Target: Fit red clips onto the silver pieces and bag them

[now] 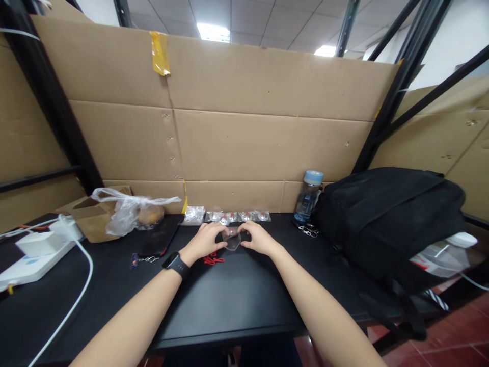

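Observation:
Between my two hands is a small clear plastic bag (233,242) with something reddish near its top. My left hand (204,241), with a black watch on the wrist, pinches the bag's left side between thumb and fingers. On the opposite side my right hand (256,238) grips the bag in the same way. Just beyond my hands, a row of small clear packets with round, red-marked pieces (246,216) lies along the cardboard wall. A tangle of red cord (213,259) rests on the black table by my left fingers. What exactly the bag contains is too small to make out.
Left of my hands are a pile of clear bags (194,215), a dark flat case (158,242), a tied plastic bag (132,211) and a white power strip (38,257). On the right stand a water bottle (306,199) and a black backpack (385,219). Cardboard (237,142) walls the back.

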The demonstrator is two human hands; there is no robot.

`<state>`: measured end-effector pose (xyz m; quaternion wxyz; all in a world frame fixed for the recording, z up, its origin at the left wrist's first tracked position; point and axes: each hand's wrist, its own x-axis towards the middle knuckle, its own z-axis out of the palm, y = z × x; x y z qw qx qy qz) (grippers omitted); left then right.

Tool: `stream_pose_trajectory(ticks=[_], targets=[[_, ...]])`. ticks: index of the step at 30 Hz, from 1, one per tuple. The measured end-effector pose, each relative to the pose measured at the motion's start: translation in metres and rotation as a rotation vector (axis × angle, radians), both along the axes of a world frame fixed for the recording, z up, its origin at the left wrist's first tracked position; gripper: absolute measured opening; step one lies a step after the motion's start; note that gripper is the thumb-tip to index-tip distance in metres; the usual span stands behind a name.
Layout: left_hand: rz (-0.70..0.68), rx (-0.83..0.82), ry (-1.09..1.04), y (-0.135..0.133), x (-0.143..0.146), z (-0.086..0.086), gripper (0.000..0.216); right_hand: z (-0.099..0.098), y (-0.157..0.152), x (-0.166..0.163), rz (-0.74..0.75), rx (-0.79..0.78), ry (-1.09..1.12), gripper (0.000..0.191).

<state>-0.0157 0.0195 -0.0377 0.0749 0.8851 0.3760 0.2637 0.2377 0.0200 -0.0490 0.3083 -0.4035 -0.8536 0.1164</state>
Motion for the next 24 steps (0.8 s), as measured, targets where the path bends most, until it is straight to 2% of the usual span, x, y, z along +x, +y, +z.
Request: stream_pose_trajectory(ticks=[2, 4, 6, 11, 13, 16, 19, 24], targets=[[0.027, -0.018, 0.004, 0.001, 0.0, 0.0, 0.009, -0.002, 0.001, -0.003, 0.0, 0.003, 0.014, 0.017], [0.05, -0.049, -0.026, 0.002, -0.001, 0.0, 0.011, -0.002, 0.004, -0.005, -0.003, 0.009, 0.05, 0.002], [0.075, -0.095, -0.091, 0.004, -0.002, 0.0, 0.013, -0.001, 0.006, -0.006, -0.033, -0.029, 0.1, 0.005], [0.198, -0.246, -0.245, 0.006, 0.002, -0.004, 0.019, -0.007, 0.009, -0.006, -0.133, -0.26, 0.326, 0.004], [0.257, -0.254, -0.261, 0.004, 0.006, -0.005, 0.028, -0.01, 0.008, -0.007, -0.154, -0.302, 0.39, 0.019], [0.267, -0.208, -0.186, 0.0, 0.013, -0.007, 0.026, -0.01, 0.004, -0.009, -0.163, -0.255, 0.319, 0.037], [0.253, -0.137, -0.061, -0.002, 0.016, -0.01, 0.015, -0.007, -0.001, -0.011, -0.145, -0.137, 0.121, 0.028], [0.241, -0.011, 0.034, -0.001, 0.013, -0.015, 0.023, -0.004, -0.008, -0.013, -0.103, 0.06, -0.13, 0.028]])
